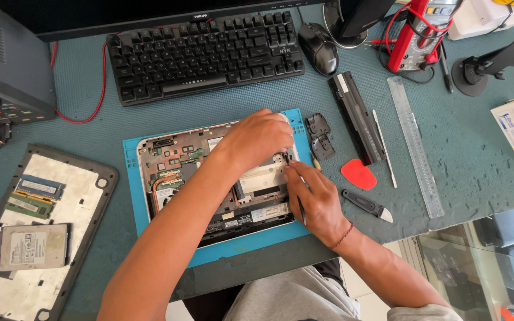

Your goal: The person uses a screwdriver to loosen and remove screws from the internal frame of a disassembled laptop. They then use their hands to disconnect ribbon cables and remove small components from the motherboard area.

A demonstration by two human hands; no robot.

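I am pinching a thin dark tool (300, 209) in my right hand (316, 199), tip at the right edge of the opened laptop base (179, 172). My left hand (257, 138) is curled, fingers pressing down at 12 o'clock from the right; whether it holds anything, cannot tell. The base, boards and copper pipe exposed, is lying on a blue mat (132, 178). A red pick (358, 174) is lying at 3 o'clock.

Left hand (257, 138) hides laptop (174, 169) right corner; tool tip under fingers unclear. Monitor (150, 15) cut by top edge.
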